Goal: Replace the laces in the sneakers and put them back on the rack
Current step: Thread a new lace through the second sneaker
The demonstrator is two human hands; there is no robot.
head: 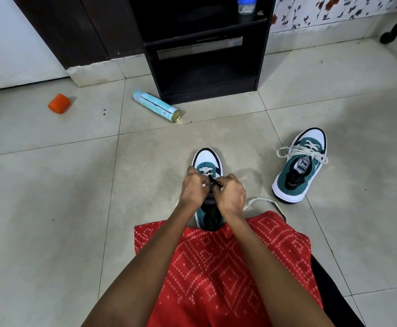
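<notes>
I see my left hand (192, 188) and right hand (231, 193) curled, pinching a dark-tipped lace end (213, 181) over the teal-and-white suede sneaker (208, 159), on tiled floor (74, 185) before my lap, laced twin sneaker (301, 166) well apart right, dark wooden rack (204, 55) beyond

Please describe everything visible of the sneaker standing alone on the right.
The teal suede-like sneaker has a white toe, white sole with black edging, dark lining and a logo label on its tongue. An off-white flat lace is threaded through it, ends spreading loosely sideways. It stands upright on the pale tiled floor, toe pointing away, touched by nothing else.
</notes>
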